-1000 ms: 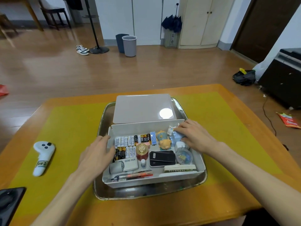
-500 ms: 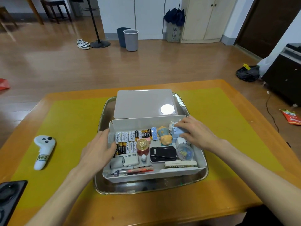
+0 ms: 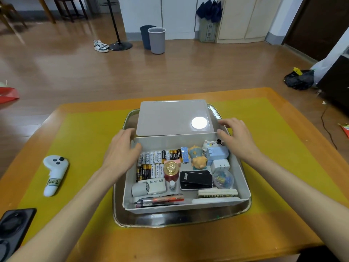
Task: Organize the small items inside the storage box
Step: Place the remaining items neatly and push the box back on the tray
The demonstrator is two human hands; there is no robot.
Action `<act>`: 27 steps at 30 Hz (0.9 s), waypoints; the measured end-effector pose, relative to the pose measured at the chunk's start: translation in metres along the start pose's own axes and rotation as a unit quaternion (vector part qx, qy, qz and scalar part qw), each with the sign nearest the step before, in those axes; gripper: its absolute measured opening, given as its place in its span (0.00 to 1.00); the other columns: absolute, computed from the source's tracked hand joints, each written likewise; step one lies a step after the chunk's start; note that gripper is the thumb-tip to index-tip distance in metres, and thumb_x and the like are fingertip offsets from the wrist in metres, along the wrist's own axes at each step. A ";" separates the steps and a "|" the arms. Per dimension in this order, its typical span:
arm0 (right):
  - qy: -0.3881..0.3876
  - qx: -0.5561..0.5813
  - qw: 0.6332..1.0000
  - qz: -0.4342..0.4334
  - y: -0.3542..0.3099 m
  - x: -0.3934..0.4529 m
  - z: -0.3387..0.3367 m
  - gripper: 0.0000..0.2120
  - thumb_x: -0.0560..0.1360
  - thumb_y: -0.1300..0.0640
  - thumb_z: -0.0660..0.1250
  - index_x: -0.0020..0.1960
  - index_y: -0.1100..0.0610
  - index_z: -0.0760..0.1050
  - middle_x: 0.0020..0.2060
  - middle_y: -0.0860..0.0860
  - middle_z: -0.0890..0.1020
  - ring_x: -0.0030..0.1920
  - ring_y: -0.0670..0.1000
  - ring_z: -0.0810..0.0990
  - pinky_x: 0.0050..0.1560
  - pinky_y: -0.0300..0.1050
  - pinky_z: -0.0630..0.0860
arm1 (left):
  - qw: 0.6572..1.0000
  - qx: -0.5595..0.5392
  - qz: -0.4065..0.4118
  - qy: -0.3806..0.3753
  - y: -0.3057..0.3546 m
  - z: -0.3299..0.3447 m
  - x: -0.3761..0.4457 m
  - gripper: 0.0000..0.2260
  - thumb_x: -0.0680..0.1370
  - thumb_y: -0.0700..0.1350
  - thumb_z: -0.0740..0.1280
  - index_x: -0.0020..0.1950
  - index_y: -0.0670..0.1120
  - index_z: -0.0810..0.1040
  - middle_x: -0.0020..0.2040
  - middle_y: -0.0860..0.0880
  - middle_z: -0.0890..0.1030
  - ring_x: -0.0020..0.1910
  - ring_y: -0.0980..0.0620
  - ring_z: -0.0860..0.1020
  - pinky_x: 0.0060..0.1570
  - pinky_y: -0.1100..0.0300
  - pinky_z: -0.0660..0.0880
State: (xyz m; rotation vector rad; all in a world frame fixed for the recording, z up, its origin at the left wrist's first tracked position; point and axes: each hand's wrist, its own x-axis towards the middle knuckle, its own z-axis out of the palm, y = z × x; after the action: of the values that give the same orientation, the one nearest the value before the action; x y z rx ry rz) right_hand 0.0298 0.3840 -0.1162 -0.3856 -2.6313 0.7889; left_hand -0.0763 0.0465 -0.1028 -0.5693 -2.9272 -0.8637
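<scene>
A white storage box (image 3: 243, 178) sits in a metal tray (image 3: 181, 220) on the table. Inside lie rows of batteries (image 3: 156, 161), a mini fan (image 3: 151, 186), a red jar with gold lid (image 3: 171, 170), a black phone (image 3: 195, 180), two small figurines (image 3: 197, 157), white chargers (image 3: 219, 159), a clear ball of clips (image 3: 222, 179), a comb (image 3: 217, 193) and pens (image 3: 160, 201). The grey lid (image 3: 173, 118) lies flat behind the box. My left hand (image 3: 120, 150) hovers at the box's far-left corner, fingers relaxed. My right hand (image 3: 236, 137) is at the far-right corner beside the lid, fingers spread, holding nothing.
A white controller (image 3: 53, 174) lies on the yellow mat (image 3: 85, 140) to the left. A black device (image 3: 13, 227) sits at the table's near-left corner. Beyond the table are wooden floor, two bins (image 3: 154, 39), shoes (image 3: 101, 46) and a stand.
My right hand has come out of the box's right compartment and moved up to the far-right corner by the lid. My left hand has shifted from the box's left wall to its far-left corner.
</scene>
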 end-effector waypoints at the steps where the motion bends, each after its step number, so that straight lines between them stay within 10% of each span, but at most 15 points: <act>1: -0.006 0.006 1.000 0.024 -0.002 0.009 0.003 0.19 0.80 0.53 0.65 0.69 0.56 0.75 0.61 0.49 0.78 0.62 0.50 0.73 0.60 0.50 0.72 | 1.000 -0.009 -0.010 -0.003 0.000 0.002 0.012 0.21 0.78 0.45 0.64 0.72 0.44 0.71 0.64 0.46 0.75 0.63 0.47 0.73 0.57 0.52 0.70; 6: -0.073 0.058 0.981 0.170 -0.004 0.056 0.019 0.20 0.77 0.55 0.66 0.65 0.66 0.74 0.57 0.63 0.81 0.56 0.63 0.80 0.57 0.60 0.77 | 0.995 -0.051 -0.073 -0.052 -0.008 0.011 0.075 0.09 0.77 0.44 0.65 0.56 0.48 0.72 0.52 0.49 0.73 0.49 0.48 0.72 0.48 0.52 0.70; 10: -0.127 0.093 0.956 0.248 0.000 0.088 0.033 0.10 0.76 0.56 0.67 0.48 0.64 0.75 0.40 0.59 0.78 0.41 0.58 0.76 0.41 0.50 0.70 | 0.980 -0.082 -0.152 -0.096 -0.019 0.027 0.116 0.06 0.75 0.44 0.65 0.43 0.42 0.73 0.39 0.46 0.74 0.39 0.46 0.72 0.36 0.54 0.66; 21: -0.167 0.157 0.909 0.348 0.015 0.125 0.062 0.12 0.77 0.56 0.69 0.56 0.58 0.69 0.42 0.51 0.74 0.40 0.49 0.73 0.49 0.52 0.77 | 0.958 -0.101 -0.245 -0.111 -0.040 0.078 0.174 0.18 0.77 0.45 0.67 0.60 0.33 0.77 0.57 0.35 0.80 0.57 0.36 0.79 0.56 0.43 0.79; 27: -0.092 0.166 0.923 0.334 0.026 0.131 0.068 0.11 0.74 0.66 0.72 0.39 0.59 0.71 0.38 0.56 0.76 0.37 0.53 0.76 0.34 0.44 0.72 | 0.945 -0.180 -0.269 -0.043 -0.044 0.084 0.175 0.08 0.78 0.41 0.68 0.40 0.40 0.78 0.43 0.41 0.79 0.44 0.42 0.77 0.44 0.54 0.74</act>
State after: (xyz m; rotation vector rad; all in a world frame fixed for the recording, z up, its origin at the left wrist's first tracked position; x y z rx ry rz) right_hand -0.1119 0.4198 -0.1494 -1.1887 -2.4501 1.5154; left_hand -0.2494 0.1159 -0.1725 0.2229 -3.0590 -1.4758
